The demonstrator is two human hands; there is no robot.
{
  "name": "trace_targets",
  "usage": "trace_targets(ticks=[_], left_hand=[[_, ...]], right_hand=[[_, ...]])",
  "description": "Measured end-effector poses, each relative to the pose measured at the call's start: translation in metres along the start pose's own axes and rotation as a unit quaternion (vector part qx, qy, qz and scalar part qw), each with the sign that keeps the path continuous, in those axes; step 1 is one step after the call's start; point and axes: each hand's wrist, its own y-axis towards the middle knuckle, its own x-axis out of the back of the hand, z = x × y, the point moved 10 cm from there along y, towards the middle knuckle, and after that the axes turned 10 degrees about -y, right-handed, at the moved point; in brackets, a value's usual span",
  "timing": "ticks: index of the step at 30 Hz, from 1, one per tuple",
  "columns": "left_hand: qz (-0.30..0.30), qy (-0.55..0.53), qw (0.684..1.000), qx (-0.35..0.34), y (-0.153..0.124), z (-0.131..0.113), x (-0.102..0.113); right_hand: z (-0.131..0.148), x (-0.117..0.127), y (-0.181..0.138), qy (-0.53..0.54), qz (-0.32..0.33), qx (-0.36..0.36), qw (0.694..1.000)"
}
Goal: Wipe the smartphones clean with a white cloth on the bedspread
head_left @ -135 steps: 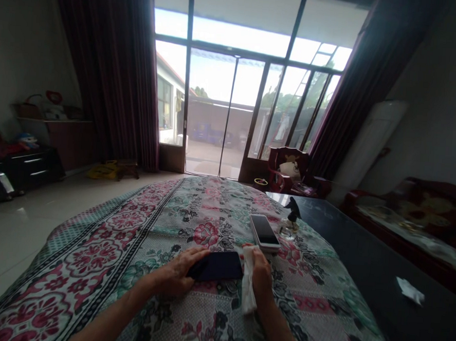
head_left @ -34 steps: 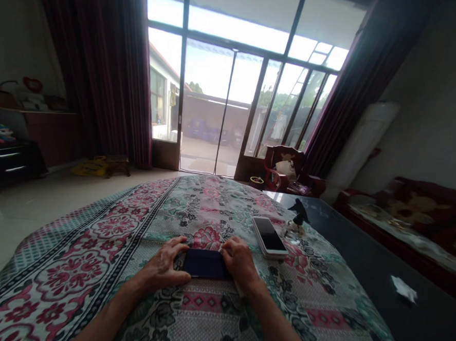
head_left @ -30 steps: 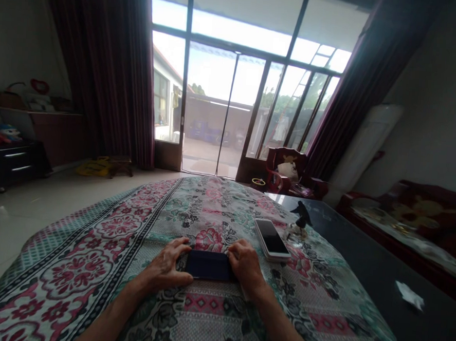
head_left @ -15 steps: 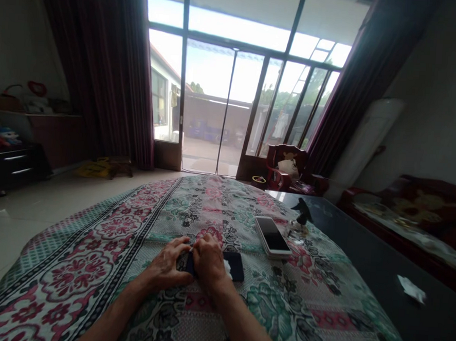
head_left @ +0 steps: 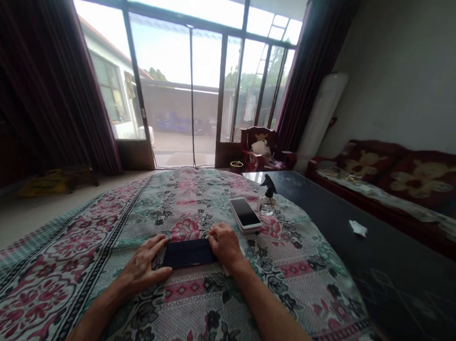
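A dark smartphone (head_left: 189, 253) lies flat on the flowered tablecloth (head_left: 188, 322). My left hand (head_left: 145, 262) steadies its left end, with fingers along the far edge and the thumb at the near corner. At the phone's right end, my right hand (head_left: 226, 247) is closed, fingers bunched and pressed down. A white tissue showed under this hand a moment earlier; now the palm hides most of it. Beyond the right hand rests a white-framed phone (head_left: 245, 214) on top of another flat white item. Behind that stands a clear spray bottle (head_left: 267, 201) with a black trigger head.
A crumpled white tissue (head_left: 358, 228) lies on the dark table (head_left: 394, 283) to the right. Past it is a red wooden sofa (head_left: 390, 170) with bear-patterned cushions. A wooden armchair (head_left: 252, 146) stands near the glass door (head_left: 171, 95), which dark curtains flank.
My right hand has slid from the phone's left part to its right end. The left hand stays at the left end. The view has turned to the right.
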Motion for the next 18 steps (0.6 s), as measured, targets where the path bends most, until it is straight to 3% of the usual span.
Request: trace_targets(ticks=[18], left_hand=[[0.007, 0.028, 0.999, -0.015, -0.002, -0.0063, 0.0017]], right_hand=[[-0.0017, -0.0013, 0.0018, -0.001, -0.03, -0.006, 1.0]])
